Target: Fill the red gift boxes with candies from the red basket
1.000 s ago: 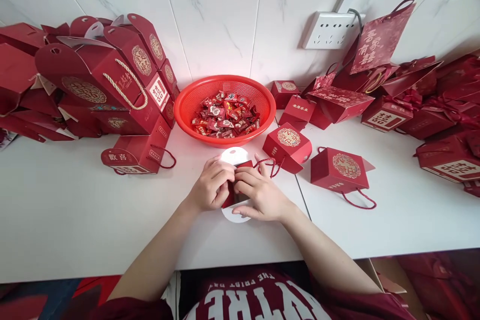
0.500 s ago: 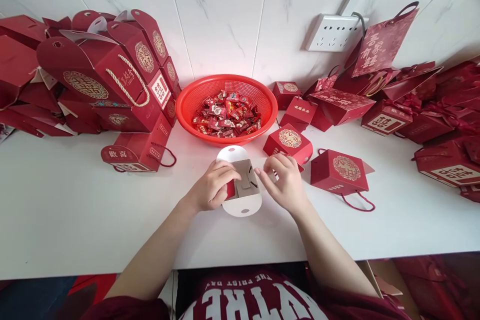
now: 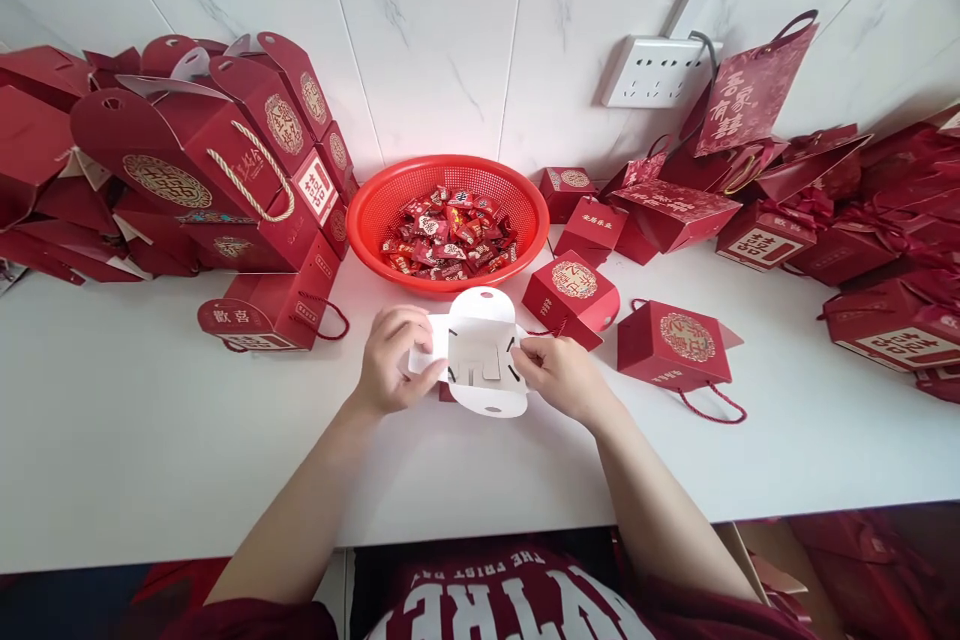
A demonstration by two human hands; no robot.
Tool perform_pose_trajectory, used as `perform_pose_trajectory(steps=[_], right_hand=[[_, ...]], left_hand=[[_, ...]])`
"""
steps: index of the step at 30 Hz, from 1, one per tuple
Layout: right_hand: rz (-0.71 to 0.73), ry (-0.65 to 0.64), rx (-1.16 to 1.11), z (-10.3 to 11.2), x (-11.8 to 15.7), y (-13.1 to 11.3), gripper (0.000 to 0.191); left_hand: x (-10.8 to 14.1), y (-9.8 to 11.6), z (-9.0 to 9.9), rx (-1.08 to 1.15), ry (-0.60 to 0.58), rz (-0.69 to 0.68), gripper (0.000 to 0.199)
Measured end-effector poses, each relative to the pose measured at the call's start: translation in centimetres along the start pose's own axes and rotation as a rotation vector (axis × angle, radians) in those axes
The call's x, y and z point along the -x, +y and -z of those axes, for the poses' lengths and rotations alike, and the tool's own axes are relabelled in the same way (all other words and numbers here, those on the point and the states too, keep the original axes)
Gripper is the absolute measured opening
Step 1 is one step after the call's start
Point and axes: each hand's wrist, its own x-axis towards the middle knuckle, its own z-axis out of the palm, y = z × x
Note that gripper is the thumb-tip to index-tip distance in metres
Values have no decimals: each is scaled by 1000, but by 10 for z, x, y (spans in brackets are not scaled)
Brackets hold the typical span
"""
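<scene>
An open gift box (image 3: 480, 335) stands on the table in front of me, its white inside and dark cord loops in the side walls facing up. Rounded white flaps with a slot stick out at its far and near edges. My left hand (image 3: 396, 358) has its thumb and fingers closed around the white left side flap. On the other side, my right hand (image 3: 564, 372) pinches the right edge beside the cord loops. Just behind the box, a red plastic basket (image 3: 361, 245) holds many wrapped candies (image 3: 454, 235).
Red gift boxes (image 3: 169, 180) are stacked at the left, with one box (image 3: 274, 305) lying before them. Several more boxes (image 3: 675, 345) lie to the right, near a pile (image 3: 892, 330). A socket strip (image 3: 652, 70) is on the tiled wall behind the white table (image 3: 135, 440).
My left hand has moved from inside the box to its left flap, now folded outward. My right hand has closed on the right edge. The view has shifted slightly.
</scene>
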Motion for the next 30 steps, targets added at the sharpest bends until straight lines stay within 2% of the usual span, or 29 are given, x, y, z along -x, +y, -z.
perform_pose_trajectory(steps=[3,8,12,14,17,19,22,26,30], right_hand=[[-5,-6,-22,-1,0,1,36],[14,7,-31,-5,-1,1,36],[43,30,-2,-9,-1,0,33],[82,13,-13,-10,-1,0,33],[136,-60,-79,-11,-1,3,32],[137,-93,-116,-11,-1,4,33],[105,-73,-84,-8,-4,0,37],[107,57,60,15,-12,-17,41],[161,316,194,52,-38,-36,34]], left_hand=[[-2,-7,9,-49,-95,87,22],[6,-10,4,199,-455,378,41],[11,-7,-6,332,-549,659,53],[12,-8,-9,301,-514,702,55],[13,-11,-14,233,-419,691,53],[15,-12,-16,204,-365,673,52],[17,-11,-17,154,-286,633,51],[14,-10,-12,57,-123,570,45],[7,-11,-6,37,36,519,14]])
